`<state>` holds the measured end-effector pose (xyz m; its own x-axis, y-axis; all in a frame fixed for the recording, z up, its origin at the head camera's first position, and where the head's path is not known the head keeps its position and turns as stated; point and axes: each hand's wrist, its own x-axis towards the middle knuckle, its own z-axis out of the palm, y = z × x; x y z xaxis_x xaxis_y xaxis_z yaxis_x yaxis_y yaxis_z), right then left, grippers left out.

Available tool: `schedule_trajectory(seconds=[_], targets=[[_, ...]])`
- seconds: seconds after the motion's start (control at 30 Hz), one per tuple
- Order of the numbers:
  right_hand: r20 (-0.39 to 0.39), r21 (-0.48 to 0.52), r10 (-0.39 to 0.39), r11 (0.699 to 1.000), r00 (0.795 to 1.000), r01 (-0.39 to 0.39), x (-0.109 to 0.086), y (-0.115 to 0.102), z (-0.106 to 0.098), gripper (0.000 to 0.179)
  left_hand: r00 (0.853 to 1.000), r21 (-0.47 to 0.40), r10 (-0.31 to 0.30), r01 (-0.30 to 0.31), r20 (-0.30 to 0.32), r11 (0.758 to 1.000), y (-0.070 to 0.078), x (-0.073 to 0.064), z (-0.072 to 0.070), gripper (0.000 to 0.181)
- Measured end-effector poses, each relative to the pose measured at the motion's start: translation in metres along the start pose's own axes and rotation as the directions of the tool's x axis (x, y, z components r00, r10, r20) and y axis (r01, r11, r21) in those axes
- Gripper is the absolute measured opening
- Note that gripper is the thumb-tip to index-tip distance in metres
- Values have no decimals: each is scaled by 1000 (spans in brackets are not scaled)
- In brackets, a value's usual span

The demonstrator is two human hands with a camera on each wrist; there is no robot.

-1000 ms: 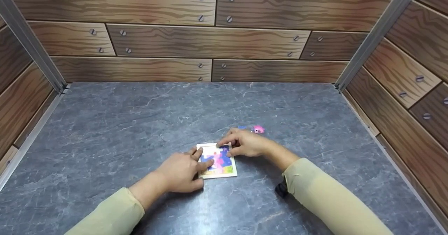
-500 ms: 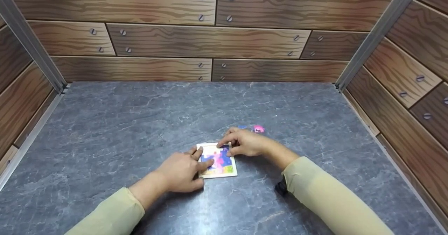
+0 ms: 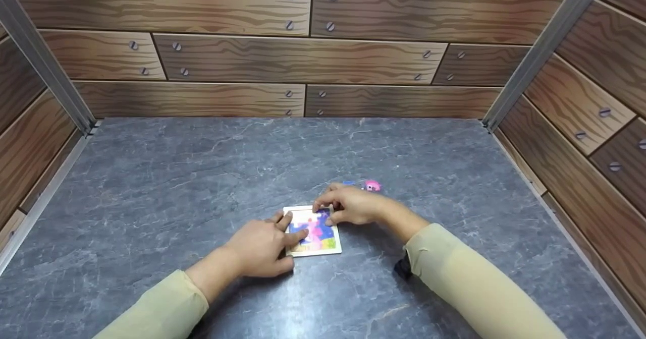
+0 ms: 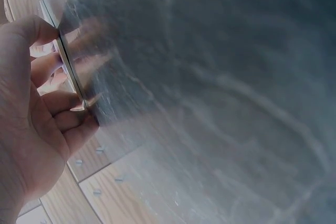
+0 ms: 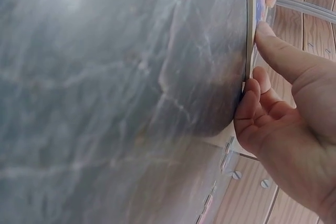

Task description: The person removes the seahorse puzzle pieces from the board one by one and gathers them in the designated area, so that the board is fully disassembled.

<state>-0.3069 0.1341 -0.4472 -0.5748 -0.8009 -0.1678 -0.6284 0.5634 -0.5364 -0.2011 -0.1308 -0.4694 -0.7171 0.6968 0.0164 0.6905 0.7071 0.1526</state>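
A small square jigsaw puzzle [image 3: 328, 235] with a white border lies on the table, showing a pink figure on blue with yellow and green below. Its upper left part looks pale. My left hand [image 3: 262, 248] rests at its left side, index finger laid across the picture, thumb down by the near corner. At the upper right corner my right hand [image 3: 356, 206] bends over, index finger and thumb on either side of a dark blue puzzle piece [image 3: 324, 215]. In the right wrist view, the thumb [image 5: 278, 48] touches the picture, other fingers curled by the edge.
Behind my right hand lie a loose pink puzzle piece [image 3: 373, 184] and a blue puzzle piece [image 3: 348, 182], partly covered by the hand. The grey marbled table [image 3: 202, 167] is enclosed by wood-patterned walls [image 3: 227, 59] at the back and sides.
My right index finger and thumb have shifted very slightly at the corner of the puzzle. My left hand and the puzzle stay in place.
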Motion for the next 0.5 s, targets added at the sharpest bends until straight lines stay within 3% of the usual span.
schedule_trajectory(seconds=[0.5], targets=[[-55, 114, -2, 993, 998, 8, -4, 4, 7, 20, 1000, 3, -3, 3, 13, 1000, 0, 0, -1, 61]])
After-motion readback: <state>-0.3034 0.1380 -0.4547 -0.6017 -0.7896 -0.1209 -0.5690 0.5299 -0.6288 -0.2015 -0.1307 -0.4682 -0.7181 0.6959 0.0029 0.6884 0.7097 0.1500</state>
